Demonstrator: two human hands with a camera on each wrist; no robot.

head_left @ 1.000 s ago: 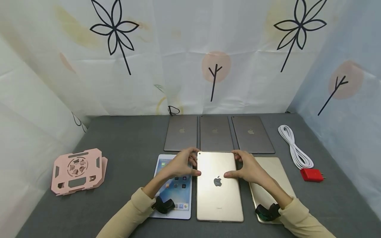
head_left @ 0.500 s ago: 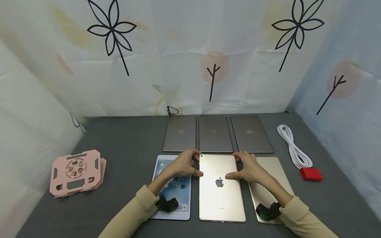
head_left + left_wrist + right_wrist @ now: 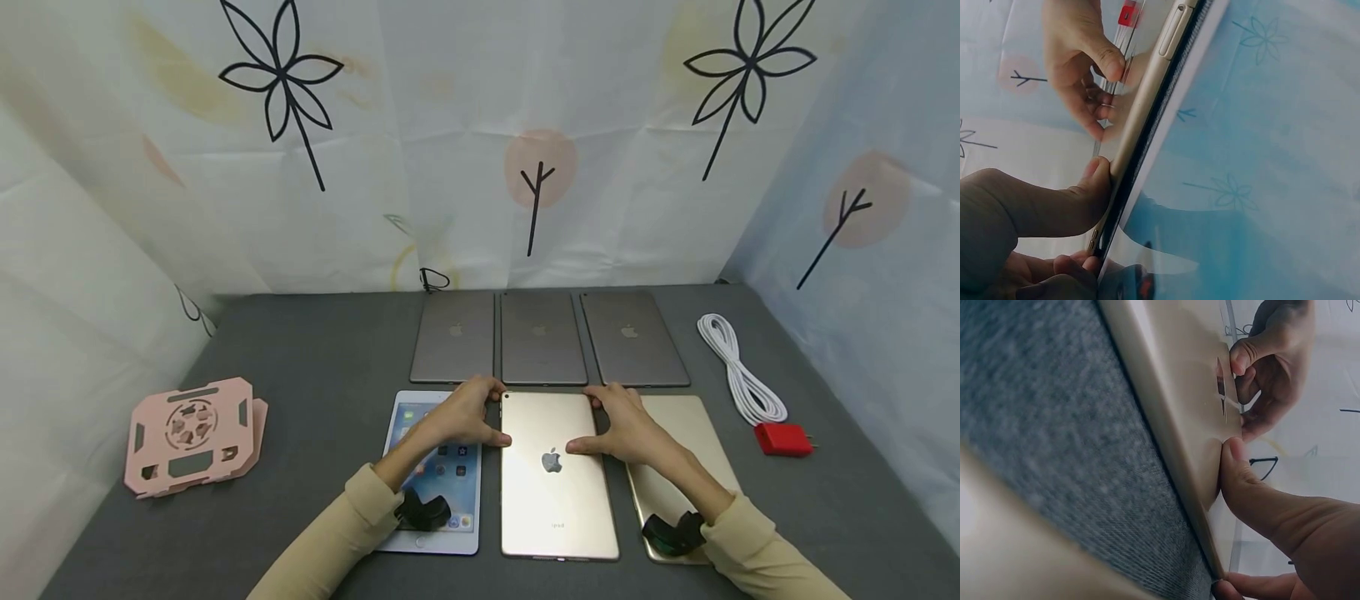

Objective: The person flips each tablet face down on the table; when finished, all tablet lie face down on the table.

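A gold tablet (image 3: 558, 500) lies back side up in the middle, its apple logo showing, in the head view. My left hand (image 3: 467, 414) grips its upper left: the thumb touches the long edge and the fingers are at the corner. On the other side my right hand (image 3: 626, 427) holds the upper right, its thumb on the back and its fingers at the edge. The left wrist view shows the left thumb (image 3: 1088, 194) against the tablet's side. In the right wrist view the right thumb (image 3: 1238, 465) presses the gold back. Some fingertips are hidden.
A white tablet (image 3: 442, 542) with a lit screen lies left, partly under my left arm. Another gold tablet (image 3: 686, 417) lies right. Behind are three grey tablets (image 3: 453, 354). Pink plates (image 3: 161, 417) lie far left; a white cable (image 3: 738, 367) and red plug (image 3: 783, 439) lie right.
Compared with a second ago, the middle gold tablet has shifted slightly right and nearer to me, with both hands staying on it. In the last half second hardly anything has moved.
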